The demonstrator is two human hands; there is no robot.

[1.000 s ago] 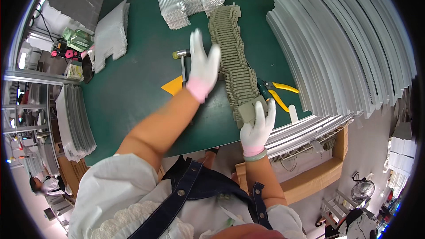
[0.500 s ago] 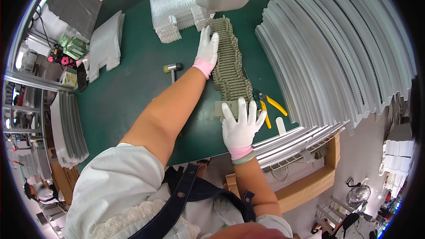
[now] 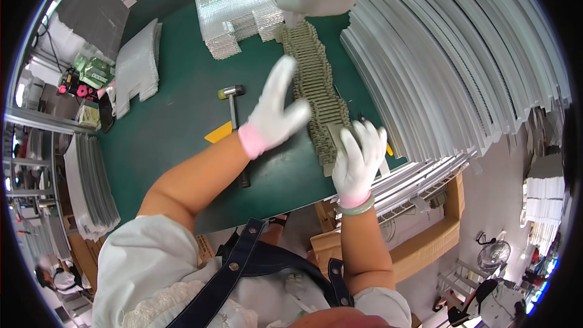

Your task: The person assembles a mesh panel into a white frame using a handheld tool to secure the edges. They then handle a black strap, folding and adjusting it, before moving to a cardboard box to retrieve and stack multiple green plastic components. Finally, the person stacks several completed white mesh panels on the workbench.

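Note:
A long row of grey-green slotted strips [image 3: 313, 73], packed side by side, runs along the green table from a pale machine head toward me. My left hand [image 3: 277, 109], in a white glove with a pink cuff, hovers left of the row, open and slightly blurred, thumb spread from the fingers. At the near end of the row, my right hand [image 3: 360, 161] rests its fingertips against the strips, fingers apart and a little bent. A flat grey-green piece [image 3: 328, 159] shows beside its thumb. Part of the row's end is hidden behind this hand.
A mallet [image 3: 232, 106] lies left of my left hand, by a yellow piece [image 3: 219, 132]. Pliers with a yellow handle [image 3: 389, 150] are mostly covered by my right hand. Tall stacked grey panels [image 3: 437, 73] border the right side; silvery ribbed sheets [image 3: 234, 3] lie at the back.
My left hand has lifted off the row and come back toward me, to the left. My right hand has shifted right and its fingers bend more. The row's near end now slants further right.

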